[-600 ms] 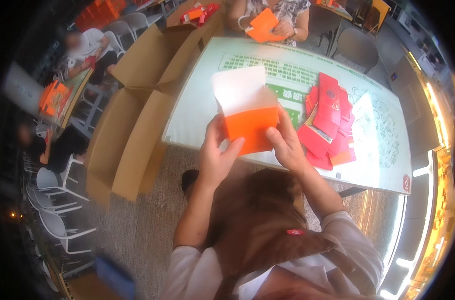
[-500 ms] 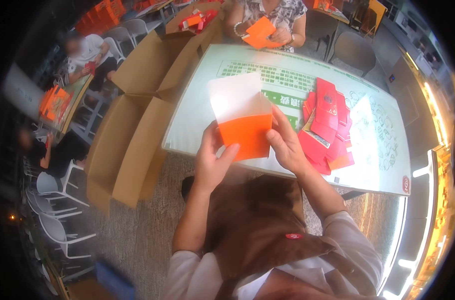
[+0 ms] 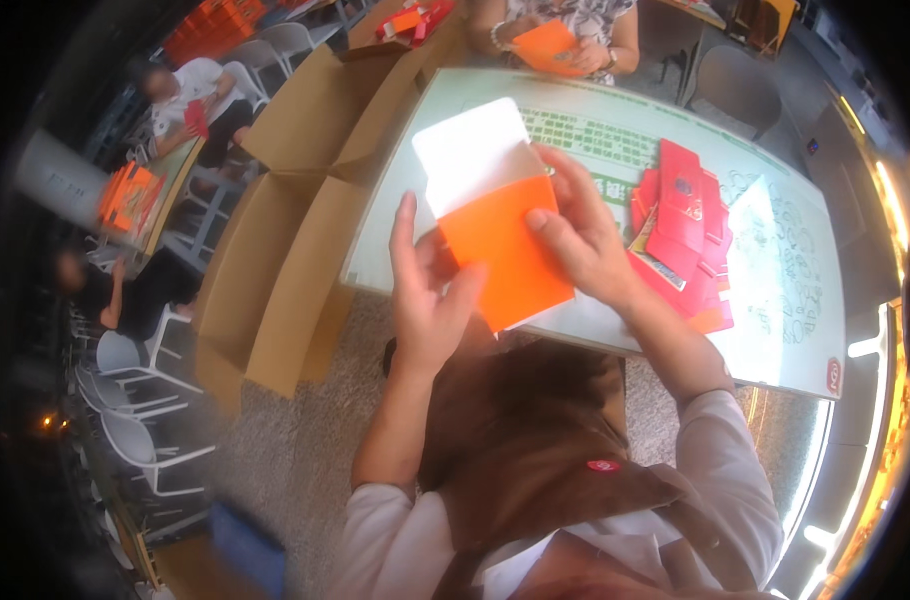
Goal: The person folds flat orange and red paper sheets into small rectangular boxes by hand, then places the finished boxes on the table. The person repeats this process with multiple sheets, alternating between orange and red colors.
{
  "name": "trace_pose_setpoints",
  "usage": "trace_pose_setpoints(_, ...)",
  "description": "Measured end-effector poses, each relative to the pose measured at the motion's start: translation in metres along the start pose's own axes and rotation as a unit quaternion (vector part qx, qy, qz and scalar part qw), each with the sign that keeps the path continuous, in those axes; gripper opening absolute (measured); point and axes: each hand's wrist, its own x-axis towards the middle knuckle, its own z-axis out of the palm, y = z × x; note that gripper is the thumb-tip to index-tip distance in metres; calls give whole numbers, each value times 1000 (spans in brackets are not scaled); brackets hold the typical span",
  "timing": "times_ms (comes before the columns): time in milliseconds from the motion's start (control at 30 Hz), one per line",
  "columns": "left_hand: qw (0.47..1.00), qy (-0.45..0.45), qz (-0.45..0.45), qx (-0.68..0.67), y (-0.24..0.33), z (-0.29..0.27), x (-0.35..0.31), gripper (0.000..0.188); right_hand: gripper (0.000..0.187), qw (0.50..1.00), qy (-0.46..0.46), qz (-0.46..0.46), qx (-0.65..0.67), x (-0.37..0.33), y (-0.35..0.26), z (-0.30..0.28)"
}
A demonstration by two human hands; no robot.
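An orange paper envelope [image 3: 510, 245] with its white flap [image 3: 470, 150] raised is held tilted over the near edge of the table. My right hand [image 3: 585, 235] grips its right side, thumb on the front and fingers at the back edge. At the lower left side of the envelope is my left hand [image 3: 430, 290], its fingers apart and the index finger pointing up. The left thumb overlaps the orange edge; whether it touches is hard to tell. To the right, a loose pile of red envelopes [image 3: 680, 215] lies on the table, some overlapping.
The pale green printed table [image 3: 385, 240] spans the middle. Open cardboard boxes [image 3: 275, 270] stand along its left. Across the table, another person's hands hold an orange envelope [image 3: 550, 48]. White chairs [image 3: 130, 440] and seated people are farther left; a grey chair [image 3: 737, 88] stands behind.
The envelope has tilted, its top leaning left. My left fingers have loosened and spread, while my right thumb has come further onto the front. The view has shifted slightly.
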Motion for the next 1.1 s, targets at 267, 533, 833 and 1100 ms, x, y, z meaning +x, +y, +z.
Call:
trace_pose_setpoints(267, 994, 11, 69, 85, 16, -2, 20, 65, 51, 999, -15, -30, -30, 23, -13, 9)
trace_pose_setpoints(533, 990, 23, 89, 107, 11, -14, 19, 57, 36, 998, -7, -49, -39, 27, 1, 14)
trace_pose_setpoints(833, 982, 47, 93, 159, -5, -9, 14, 40, 25, 984, 7, -104, -146, 28, -2, 8)
trace_pose_setpoints(1100, 978, 52, 82, 183, -2, -7, 14, 29, 13, 975, -13, -121, -186, 30, -4, 1)
